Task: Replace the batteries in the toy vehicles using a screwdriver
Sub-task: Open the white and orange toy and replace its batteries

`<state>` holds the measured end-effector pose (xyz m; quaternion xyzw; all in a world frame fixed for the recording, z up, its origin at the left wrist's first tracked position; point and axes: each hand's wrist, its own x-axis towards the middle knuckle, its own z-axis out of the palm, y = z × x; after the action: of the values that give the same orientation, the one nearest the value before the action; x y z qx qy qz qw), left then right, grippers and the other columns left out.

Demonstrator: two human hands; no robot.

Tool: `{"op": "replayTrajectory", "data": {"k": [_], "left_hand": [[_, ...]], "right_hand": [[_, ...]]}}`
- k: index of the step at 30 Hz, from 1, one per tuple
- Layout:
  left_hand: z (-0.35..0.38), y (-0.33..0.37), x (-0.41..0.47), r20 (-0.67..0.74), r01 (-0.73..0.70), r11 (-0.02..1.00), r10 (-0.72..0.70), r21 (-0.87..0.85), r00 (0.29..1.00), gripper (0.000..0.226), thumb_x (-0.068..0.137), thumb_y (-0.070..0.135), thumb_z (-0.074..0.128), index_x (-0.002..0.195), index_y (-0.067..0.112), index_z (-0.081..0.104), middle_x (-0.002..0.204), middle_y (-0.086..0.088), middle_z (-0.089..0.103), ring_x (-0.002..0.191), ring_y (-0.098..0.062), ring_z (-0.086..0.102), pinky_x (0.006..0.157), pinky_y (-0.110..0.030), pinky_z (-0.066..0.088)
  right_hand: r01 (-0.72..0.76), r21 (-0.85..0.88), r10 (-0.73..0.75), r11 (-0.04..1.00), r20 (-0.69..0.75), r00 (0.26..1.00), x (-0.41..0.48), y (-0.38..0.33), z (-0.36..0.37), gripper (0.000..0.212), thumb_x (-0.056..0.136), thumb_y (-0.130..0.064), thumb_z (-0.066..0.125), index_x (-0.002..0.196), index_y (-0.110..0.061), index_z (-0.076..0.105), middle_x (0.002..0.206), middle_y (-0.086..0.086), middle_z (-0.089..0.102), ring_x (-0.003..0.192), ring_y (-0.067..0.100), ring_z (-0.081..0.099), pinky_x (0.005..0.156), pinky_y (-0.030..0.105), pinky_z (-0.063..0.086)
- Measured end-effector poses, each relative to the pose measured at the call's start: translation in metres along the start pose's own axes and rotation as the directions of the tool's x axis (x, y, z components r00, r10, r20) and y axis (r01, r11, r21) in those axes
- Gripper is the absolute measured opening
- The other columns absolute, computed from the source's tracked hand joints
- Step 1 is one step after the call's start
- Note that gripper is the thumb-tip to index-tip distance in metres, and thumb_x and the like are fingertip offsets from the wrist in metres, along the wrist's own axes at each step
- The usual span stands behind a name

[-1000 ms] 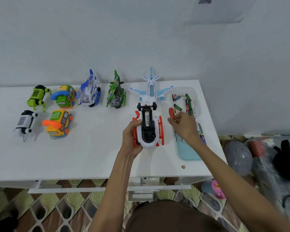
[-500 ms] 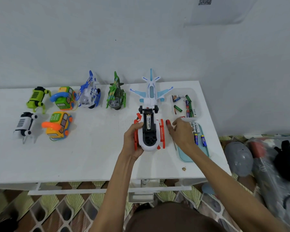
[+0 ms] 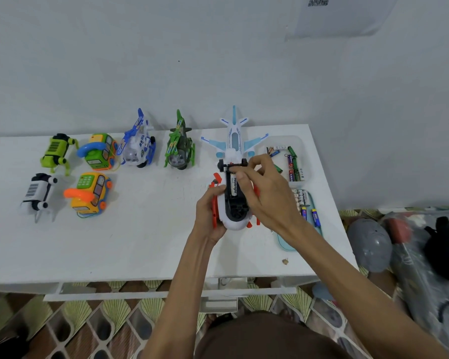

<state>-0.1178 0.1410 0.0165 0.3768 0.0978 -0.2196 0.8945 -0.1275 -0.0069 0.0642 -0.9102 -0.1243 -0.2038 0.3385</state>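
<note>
Toward the right of the white bench (image 3: 140, 242), the left hand (image 3: 208, 216) wraps its fingers round an upturned white plastic toy helicopter with red skids (image 3: 235, 221). Its white cylindrical battery (image 3: 233, 187) lies lengthwise, pointing away from the person; the right hand (image 3: 270, 195), fingers curled, pinches the far end.

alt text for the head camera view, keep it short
A person's left hand grips an upturned white and red toy helicopter at a white table while the right hand pinches the battery in its open compartment. Other toys stand to the left and behind; trays of batteries sit on the right.
</note>
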Motion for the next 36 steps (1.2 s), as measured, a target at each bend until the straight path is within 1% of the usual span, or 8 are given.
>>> {"op": "replayTrajectory", "data": {"k": [10, 13, 16, 22, 25, 28, 31, 36], "left_hand": [[0.006, 0.003, -0.001, -0.030, 0.041, 0.997, -0.040, 0.059, 0.999, 0.031, 0.094, 0.022, 0.049, 0.109, 0.004, 0.069, 0.104, -0.015, 0.070, 0.096, -0.028, 0.067, 0.080, -0.038, 0.057], [0.005, 0.001, 0.000, -0.051, 0.047, 0.996, -0.044, 0.071, 0.998, 0.031, 0.092, 0.021, 0.050, 0.108, 0.004, 0.070, 0.101, -0.015, 0.071, 0.092, -0.028, 0.068, 0.077, -0.037, 0.057], [0.003, 0.001, 0.001, -0.039, 0.032, 0.998, -0.030, 0.053, 0.999, 0.029, 0.088, 0.019, 0.053, 0.103, 0.006, 0.074, 0.098, -0.014, 0.072, 0.088, -0.026, 0.071, 0.072, -0.035, 0.058], [0.002, -0.002, 0.001, 0.006, 0.062, 0.998, -0.062, 0.020, 0.998, 0.029, 0.085, 0.020, 0.054, 0.103, 0.006, 0.072, 0.096, -0.012, 0.072, 0.084, -0.026, 0.072, 0.068, -0.035, 0.059], [0.002, -0.007, 0.002, -0.003, 0.068, 0.997, -0.068, 0.032, 0.998, 0.026, 0.085, 0.020, 0.054, 0.089, 0.012, 0.079, 0.094, -0.010, 0.072, 0.083, -0.024, 0.071, 0.070, -0.035, 0.059], [0.001, -0.013, 0.003, 0.003, 0.085, 0.996, -0.085, 0.026, 0.996, 0.026, 0.084, 0.020, 0.058, 0.098, 0.010, 0.077, 0.100, -0.012, 0.072, 0.088, -0.026, 0.071, 0.073, -0.037, 0.059], [-0.002, -0.021, 0.003, -0.012, 0.111, 0.993, -0.111, 0.032, 0.994, 0.025, 0.084, 0.020, 0.057, 0.094, 0.010, 0.078, 0.098, -0.012, 0.071, 0.088, -0.027, 0.070, 0.076, -0.038, 0.059], [-0.005, -0.030, 0.003, 0.000, 0.149, 0.989, -0.149, 0.008, 0.989, 0.031, 0.079, 0.020, 0.064, 0.106, 0.007, 0.072, 0.101, -0.014, 0.070, 0.089, -0.029, 0.070, 0.075, -0.039, 0.059]], "right_hand": [[-0.047, 0.163, 0.034, 0.986, 0.082, 0.996, -0.001, 0.002, -0.007, 0.010, 0.089, -0.023, 0.075, 0.098, -0.023, 0.069, 0.096, -0.011, 0.065, 0.086, 0.003, 0.057, 0.075, 0.028, 0.052], [-0.186, 0.418, 0.198, 0.889, 0.015, 0.980, -0.001, -0.003, -0.017, 0.007, 0.091, -0.012, 0.074, 0.097, -0.014, 0.072, 0.092, -0.009, 0.072, 0.089, 0.012, 0.068, 0.078, 0.030, 0.059], [-0.327, 0.634, 0.472, 0.701, -0.067, 0.879, 0.006, 0.016, -0.039, 0.008, 0.092, -0.015, 0.074, 0.100, -0.012, 0.073, 0.096, 0.001, 0.075, 0.090, 0.022, 0.073, 0.080, 0.036, 0.062], [-0.643, 0.191, 0.640, 0.742, 0.087, 0.764, -0.016, 0.108, -0.047, 0.009, 0.084, -0.025, 0.079, 0.093, -0.024, 0.078, 0.080, -0.006, 0.075, 0.071, 0.013, 0.073, 0.091, 0.043, 0.058], [-0.683, 0.014, 0.674, 0.730, 0.147, 0.724, -0.039, 0.130, -0.040, 0.017, 0.083, -0.026, 0.083, 0.096, -0.017, 0.079, 0.088, -0.001, 0.077, 0.085, 0.010, 0.071, 0.098, 0.030, 0.054], [-0.595, -0.068, 0.590, 0.801, 0.258, 0.765, -0.055, 0.131, -0.036, 0.022, 0.083, -0.025, 0.084, 0.100, -0.013, 0.079, 0.091, 0.001, 0.076, 0.079, 0.005, 0.067, 0.078, 0.010, 0.053], [-0.327, -0.165, 0.366, 0.931, 0.445, 0.817, -0.065, 0.127, -0.028, 0.016, 0.087, -0.022, 0.079, 0.102, -0.015, 0.080, 0.095, 0.000, 0.076, 0.076, 0.002, 0.064, 0.076, 0.015, 0.049], [0.055, -0.269, 0.144, 0.962, 0.666, 0.732, -0.075, 0.131, -0.017, 0.020, 0.096, -0.014, 0.066, 0.113, -0.010, 0.076, 0.111, 0.008, 0.070, 0.106, 0.025, 0.062, 0.089, 0.033, 0.046]]}}
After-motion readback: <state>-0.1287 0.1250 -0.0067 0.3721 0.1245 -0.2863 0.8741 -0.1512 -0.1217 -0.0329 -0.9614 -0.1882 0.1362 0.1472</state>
